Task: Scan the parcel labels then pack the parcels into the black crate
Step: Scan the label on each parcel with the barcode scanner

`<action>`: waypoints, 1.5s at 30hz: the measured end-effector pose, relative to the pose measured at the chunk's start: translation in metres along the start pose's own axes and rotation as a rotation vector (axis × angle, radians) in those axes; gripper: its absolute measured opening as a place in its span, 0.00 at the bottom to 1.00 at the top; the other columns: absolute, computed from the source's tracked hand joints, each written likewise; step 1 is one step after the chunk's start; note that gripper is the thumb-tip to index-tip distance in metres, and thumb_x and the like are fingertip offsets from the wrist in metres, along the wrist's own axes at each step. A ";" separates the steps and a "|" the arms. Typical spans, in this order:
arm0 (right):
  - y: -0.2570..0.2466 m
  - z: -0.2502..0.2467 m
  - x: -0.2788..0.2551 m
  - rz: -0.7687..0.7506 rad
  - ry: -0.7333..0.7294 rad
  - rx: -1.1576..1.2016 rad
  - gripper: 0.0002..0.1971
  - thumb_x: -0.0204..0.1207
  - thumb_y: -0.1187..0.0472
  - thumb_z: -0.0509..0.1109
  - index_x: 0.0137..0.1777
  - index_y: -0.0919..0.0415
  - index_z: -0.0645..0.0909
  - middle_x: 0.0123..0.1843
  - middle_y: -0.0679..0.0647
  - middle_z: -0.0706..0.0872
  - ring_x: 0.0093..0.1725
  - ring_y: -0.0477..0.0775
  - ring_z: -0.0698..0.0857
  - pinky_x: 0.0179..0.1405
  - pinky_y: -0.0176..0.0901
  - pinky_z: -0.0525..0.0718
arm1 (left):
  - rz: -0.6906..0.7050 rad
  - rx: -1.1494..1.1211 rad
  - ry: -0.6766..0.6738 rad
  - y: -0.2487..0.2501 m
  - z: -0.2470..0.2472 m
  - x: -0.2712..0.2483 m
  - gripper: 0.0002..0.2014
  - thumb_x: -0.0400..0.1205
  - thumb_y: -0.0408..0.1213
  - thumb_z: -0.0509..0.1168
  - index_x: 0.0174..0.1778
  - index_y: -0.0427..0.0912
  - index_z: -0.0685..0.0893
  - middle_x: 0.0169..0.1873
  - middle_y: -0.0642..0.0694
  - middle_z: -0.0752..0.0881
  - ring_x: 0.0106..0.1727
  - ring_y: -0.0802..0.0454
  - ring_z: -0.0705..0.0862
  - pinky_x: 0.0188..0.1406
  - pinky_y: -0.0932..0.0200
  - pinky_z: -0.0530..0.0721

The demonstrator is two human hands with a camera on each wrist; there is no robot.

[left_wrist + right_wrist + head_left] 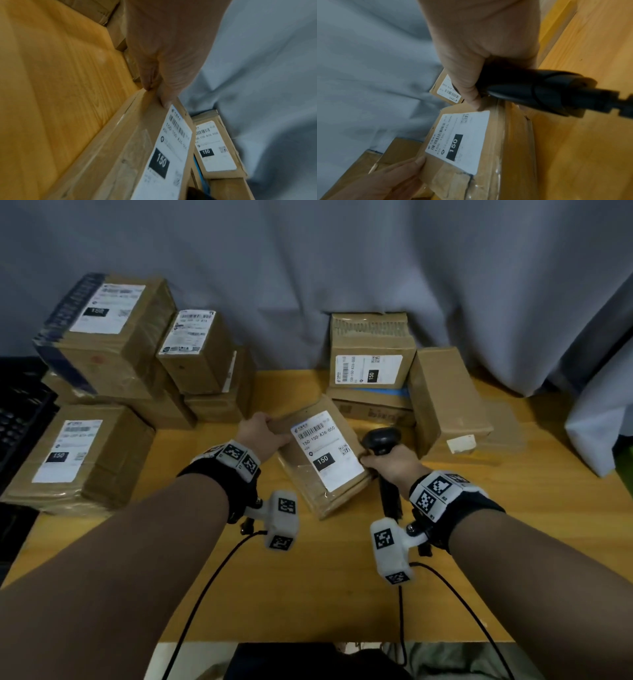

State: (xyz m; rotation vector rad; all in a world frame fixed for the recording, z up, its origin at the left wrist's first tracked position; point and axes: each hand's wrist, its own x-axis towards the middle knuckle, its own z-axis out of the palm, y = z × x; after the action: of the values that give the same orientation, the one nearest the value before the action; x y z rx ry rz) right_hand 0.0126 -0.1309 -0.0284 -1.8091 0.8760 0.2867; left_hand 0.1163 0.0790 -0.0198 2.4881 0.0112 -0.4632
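Head view: a flat cardboard parcel [322, 455] sits tilted at the centre of the wooden surface [308, 583], its white label [325, 451] facing up. The left hand [263, 434] grips the parcel's corner at about 10 o'clock, thumb on top and fingers curled under the edge. The right hand [394, 465] is wrapped around the handle of a black scanner [382, 440], and its thumb tip touches the parcel's edge at about 3 o'clock. More parcels are stacked at 10 o'clock [113, 364] and at 1 o'clock [373, 361]. The black crate [20, 412] shows at the frame's 9 o'clock edge.

Left wrist view: the left hand [171, 56] pinches the parcel [123, 155] at its upper corner, thumb flat on the top face just beside the label [169, 152].

Right wrist view: the right hand [481, 44] is closed tight around the scanner [539, 92], the thumb pressing down on the parcel [508, 148] just above the label [462, 138]. The left hand [393, 180] holds the corner at 7 o'clock.
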 end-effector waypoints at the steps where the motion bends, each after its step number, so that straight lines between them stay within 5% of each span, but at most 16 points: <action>1: 0.001 0.000 0.002 0.002 -0.003 -0.018 0.11 0.72 0.60 0.77 0.50 0.60 0.80 0.42 0.54 0.82 0.48 0.57 0.81 0.50 0.45 0.78 | -0.029 -0.067 0.000 -0.002 0.002 0.001 0.32 0.76 0.44 0.74 0.73 0.35 0.72 0.66 0.37 0.79 0.66 0.39 0.78 0.65 0.47 0.79; 6: 0.008 0.001 0.007 0.017 -0.001 -0.016 0.16 0.69 0.64 0.80 0.55 0.63 0.81 0.48 0.57 0.84 0.53 0.59 0.83 0.54 0.47 0.80 | -0.071 -0.371 0.003 -0.008 0.006 0.002 0.26 0.76 0.38 0.74 0.71 0.39 0.77 0.63 0.45 0.82 0.63 0.46 0.81 0.58 0.53 0.80; 10: 0.011 -0.002 0.008 0.004 -0.029 0.058 0.22 0.68 0.64 0.81 0.62 0.63 0.81 0.56 0.58 0.86 0.58 0.60 0.84 0.60 0.51 0.81 | -0.120 -0.570 -0.129 0.000 0.004 -0.004 0.27 0.78 0.38 0.73 0.71 0.55 0.71 0.62 0.45 0.75 0.59 0.41 0.76 0.52 0.35 0.79; 12: 0.014 -0.002 0.008 -0.027 -0.051 0.078 0.21 0.68 0.64 0.81 0.60 0.59 0.81 0.55 0.56 0.87 0.57 0.59 0.84 0.62 0.53 0.82 | -0.131 -0.645 -0.190 0.003 0.006 -0.006 0.28 0.78 0.40 0.73 0.70 0.58 0.69 0.63 0.43 0.77 0.63 0.39 0.76 0.50 0.35 0.77; 16: 0.015 -0.003 0.009 -0.052 -0.067 0.142 0.14 0.70 0.66 0.80 0.46 0.50 0.79 0.46 0.52 0.86 0.52 0.59 0.86 0.61 0.61 0.84 | -0.157 -0.737 -0.172 0.010 0.009 -0.007 0.28 0.75 0.44 0.74 0.66 0.57 0.67 0.67 0.46 0.78 0.67 0.40 0.77 0.56 0.39 0.76; 19: 0.011 -0.006 0.010 -0.034 -0.084 0.191 0.13 0.72 0.63 0.78 0.49 0.50 0.79 0.47 0.51 0.86 0.49 0.55 0.84 0.61 0.54 0.82 | -0.119 -0.799 -0.153 0.015 0.009 -0.006 0.25 0.77 0.42 0.73 0.64 0.54 0.66 0.60 0.51 0.80 0.63 0.44 0.80 0.61 0.39 0.80; 24: -0.009 -0.010 0.012 -0.060 0.040 0.333 0.20 0.71 0.62 0.77 0.62 0.58 0.78 0.51 0.54 0.86 0.55 0.59 0.84 0.62 0.54 0.81 | 0.018 -0.753 -0.030 0.030 0.008 -0.010 0.19 0.82 0.43 0.68 0.66 0.50 0.69 0.57 0.53 0.78 0.50 0.58 0.80 0.42 0.58 0.83; 27: -0.017 -0.011 0.012 -0.100 0.089 0.461 0.23 0.70 0.63 0.79 0.65 0.60 0.79 0.55 0.56 0.88 0.55 0.58 0.86 0.62 0.54 0.83 | -0.045 -0.927 0.061 0.040 0.002 -0.012 0.16 0.88 0.48 0.56 0.68 0.45 0.72 0.52 0.50 0.84 0.51 0.56 0.84 0.48 0.59 0.84; 30: -0.021 -0.016 0.013 -0.091 0.076 0.596 0.20 0.70 0.65 0.79 0.61 0.58 0.80 0.52 0.56 0.90 0.52 0.57 0.89 0.58 0.56 0.86 | -0.051 -0.934 -0.017 0.048 -0.007 -0.011 0.20 0.89 0.47 0.54 0.70 0.38 0.78 0.59 0.42 0.86 0.60 0.47 0.85 0.60 0.56 0.83; 34: -0.023 -0.018 0.013 -0.071 0.017 0.719 0.21 0.70 0.65 0.79 0.62 0.61 0.80 0.49 0.58 0.91 0.45 0.57 0.91 0.44 0.52 0.90 | 0.068 -0.710 -0.199 0.053 -0.016 -0.015 0.23 0.85 0.56 0.56 0.75 0.52 0.71 0.61 0.57 0.80 0.60 0.61 0.80 0.54 0.64 0.76; 36: -0.028 -0.018 0.010 -0.084 -0.005 0.718 0.19 0.72 0.66 0.79 0.62 0.62 0.80 0.46 0.59 0.92 0.41 0.58 0.90 0.37 0.48 0.89 | 0.046 -0.734 -0.263 0.050 -0.018 -0.011 0.30 0.81 0.59 0.61 0.78 0.56 0.65 0.67 0.53 0.79 0.64 0.53 0.80 0.58 0.55 0.80; 39: -0.035 -0.023 0.008 -0.099 -0.003 0.672 0.20 0.71 0.65 0.79 0.62 0.62 0.80 0.49 0.61 0.91 0.46 0.63 0.90 0.50 0.58 0.89 | -0.021 -0.732 -0.352 0.046 -0.026 -0.009 0.31 0.78 0.56 0.67 0.76 0.62 0.64 0.67 0.48 0.78 0.66 0.45 0.78 0.67 0.41 0.75; 45: -0.050 -0.041 0.005 -0.140 0.040 0.666 0.21 0.70 0.63 0.80 0.63 0.61 0.81 0.51 0.59 0.91 0.50 0.60 0.91 0.55 0.59 0.88 | -0.041 -0.871 -0.313 0.063 -0.030 -0.010 0.15 0.82 0.53 0.63 0.61 0.54 0.71 0.59 0.47 0.79 0.59 0.46 0.79 0.65 0.45 0.76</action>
State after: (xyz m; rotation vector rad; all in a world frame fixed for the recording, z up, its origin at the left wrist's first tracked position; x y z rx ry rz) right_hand 0.0418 -0.1602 0.0217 -1.2452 0.7513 -0.1260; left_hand 0.1238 0.0458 0.0419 1.5521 0.1140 -0.6836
